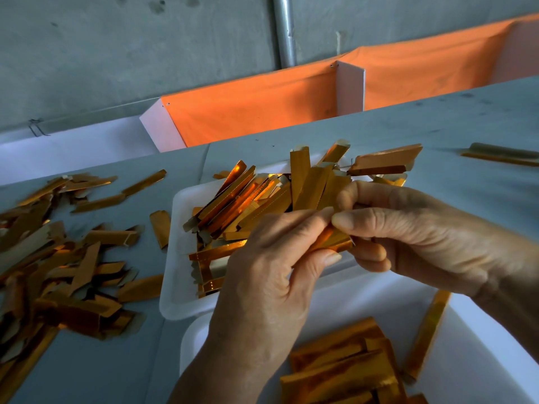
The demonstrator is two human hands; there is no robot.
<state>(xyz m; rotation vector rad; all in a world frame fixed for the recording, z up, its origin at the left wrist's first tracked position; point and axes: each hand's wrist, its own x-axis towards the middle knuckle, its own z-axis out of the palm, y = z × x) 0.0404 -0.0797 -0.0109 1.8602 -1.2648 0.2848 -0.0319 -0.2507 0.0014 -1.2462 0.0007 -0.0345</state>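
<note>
Both hands meet over a white tray heaped with shiny gold foil-card strips. My left hand and my right hand together pinch one short folded gold strip between thumbs and fingertips. The strip is mostly hidden by the fingers. A second white tray at the bottom right holds a neat stack of flat gold strips, with one strip leaning on its wall.
A loose heap of gold strips covers the grey table at the left. A single strip lies at the far right. Behind the table runs an orange cloth trough with white dividers, then a concrete wall and a metal pipe.
</note>
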